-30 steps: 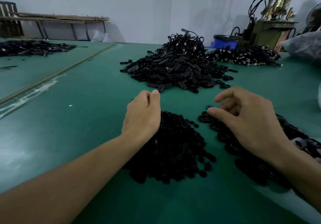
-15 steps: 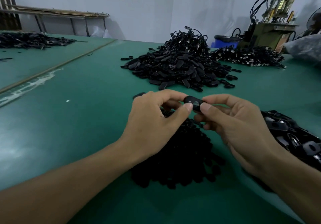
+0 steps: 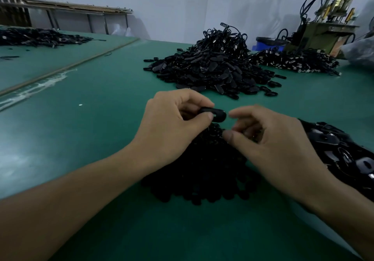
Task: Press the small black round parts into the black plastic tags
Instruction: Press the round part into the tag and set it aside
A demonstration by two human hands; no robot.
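nearest, on the green table (image 3: 91,139) and under both wrists: a low heap of small black round parts (image 3: 202,181). above this heap, the left hand (image 3: 172,125), pinching one black plastic tag (image 3: 218,114) between thumb and forefinger, with the rounded end free toward the right. just beside that end but not touching it, the right hand (image 3: 273,139), blurred, fingers curled, thumb apart from forefinger; not possible to tell whether holding a round part or nothing. at the right edge, a pile of loose tags (image 3: 344,155). farther, a big heap of tags with cords (image 3: 212,68), then a second heap (image 3: 297,61) and a machine (image 3: 332,24) by the wall. likely risks from here: pressing off centre and popping the part down into the black heap, hard to find again there; seating it tilted because of a too light pinch on the tag.
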